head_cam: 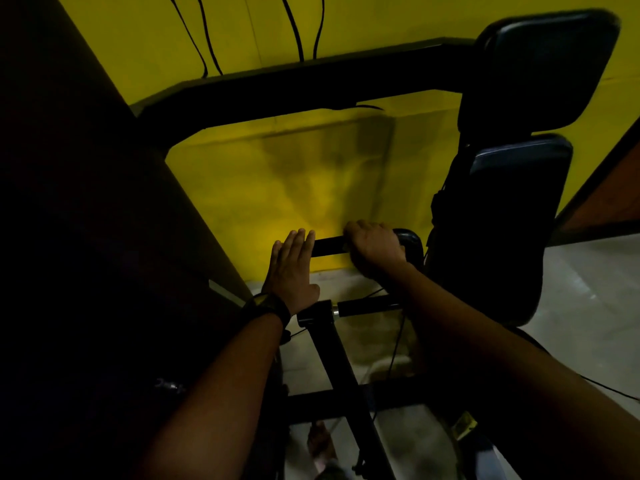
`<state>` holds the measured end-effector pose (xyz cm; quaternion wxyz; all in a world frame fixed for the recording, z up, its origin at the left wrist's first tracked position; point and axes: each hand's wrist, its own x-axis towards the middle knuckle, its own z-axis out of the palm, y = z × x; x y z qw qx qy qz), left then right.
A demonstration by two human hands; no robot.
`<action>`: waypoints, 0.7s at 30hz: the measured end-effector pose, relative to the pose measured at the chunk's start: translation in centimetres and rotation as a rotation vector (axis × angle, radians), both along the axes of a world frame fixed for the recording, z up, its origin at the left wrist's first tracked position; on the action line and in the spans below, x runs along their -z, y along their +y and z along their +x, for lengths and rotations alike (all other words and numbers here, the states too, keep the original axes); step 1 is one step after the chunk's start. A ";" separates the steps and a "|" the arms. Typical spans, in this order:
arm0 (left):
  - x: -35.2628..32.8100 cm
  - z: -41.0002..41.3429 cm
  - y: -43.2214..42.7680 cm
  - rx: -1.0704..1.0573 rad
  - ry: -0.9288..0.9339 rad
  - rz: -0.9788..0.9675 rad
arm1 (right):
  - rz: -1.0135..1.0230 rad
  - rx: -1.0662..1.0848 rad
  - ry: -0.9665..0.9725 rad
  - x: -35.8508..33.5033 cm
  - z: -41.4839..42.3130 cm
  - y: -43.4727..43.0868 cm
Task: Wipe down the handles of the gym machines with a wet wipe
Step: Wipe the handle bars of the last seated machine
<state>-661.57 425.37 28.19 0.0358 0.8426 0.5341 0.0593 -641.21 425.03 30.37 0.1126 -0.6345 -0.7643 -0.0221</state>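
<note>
A: Upper handle (329, 245), position?
B: A black horizontal bar in front of the yellow wall (277, 188), just left of the machine's back pads (519, 202). The right hand (375, 247) was curled round its right end, knuckles up.
A: Left hand (294, 268)?
B: It lay flat, fingers straight and together, with the fingertips touching the bar's left end. There was a dark wristband (266, 306) on that wrist.
A: Wet wipe?
B: Not resolved. The light was too dim to tell whether one sat under the right fist.
A: Anything else?
B: The lower handle (367, 308) stuck out rightward from a black post (332, 358), near the left thumb and below the right wrist.
</note>
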 end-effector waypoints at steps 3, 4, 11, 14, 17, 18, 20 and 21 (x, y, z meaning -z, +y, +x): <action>0.1 -0.1 0.0 0.008 -0.018 0.013 | 0.117 -0.037 -0.026 2.1 0.1 -1.5; 0.0 -0.1 0.0 0.008 -0.019 0.011 | 0.173 -0.035 -0.058 2.5 0.3 -1.9; 0.1 0.0 0.2 0.006 -0.017 0.003 | 0.189 -0.018 0.011 2.6 0.0 -4.6; 0.1 -0.1 0.1 0.010 -0.021 0.007 | 0.195 -0.046 0.215 1.0 -0.3 -3.5; 0.2 -0.1 0.1 0.021 -0.051 0.023 | 0.207 -0.122 0.272 1.0 -0.8 -2.7; 0.2 -0.2 0.1 0.025 -0.060 0.021 | 0.204 -0.132 0.264 1.5 -0.8 -2.3; 0.3 -0.2 0.1 0.026 -0.082 0.020 | 0.195 -0.082 0.246 2.3 -0.8 -1.8; 0.3 -0.3 0.1 0.022 -0.099 0.015 | 0.210 -0.046 0.231 2.9 -1.0 -1.8</action>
